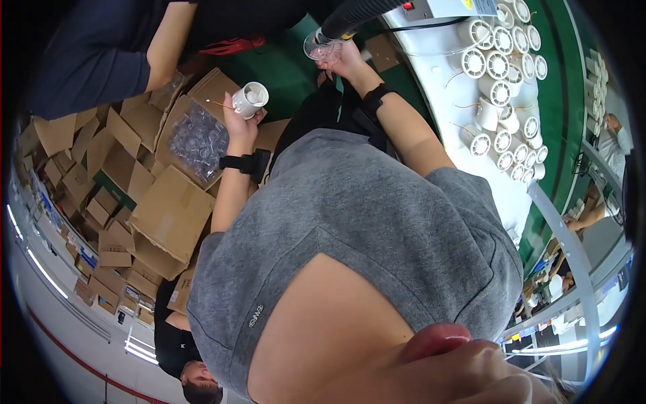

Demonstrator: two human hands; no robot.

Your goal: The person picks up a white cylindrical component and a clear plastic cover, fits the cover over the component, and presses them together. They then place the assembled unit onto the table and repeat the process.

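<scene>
My left hand is closed round a short white plastic cylinder, whose round open end faces up and from whose side a thin orange-red wire with a small plug sticks out. Farther right, my right hand grips a clear plastic cup-shaped cover at its side. The end of a black ribbed hose meets this cover; whether they touch I cannot tell. Close to my left wrist, many similar clear plastic parts fill an open cardboard box.
On the right, a white table bears several rows of white cylinders with loose wires. A grey machine box stands at its far end. Another person's bare arm is at the upper left. Cardboard boxes crowd the left side.
</scene>
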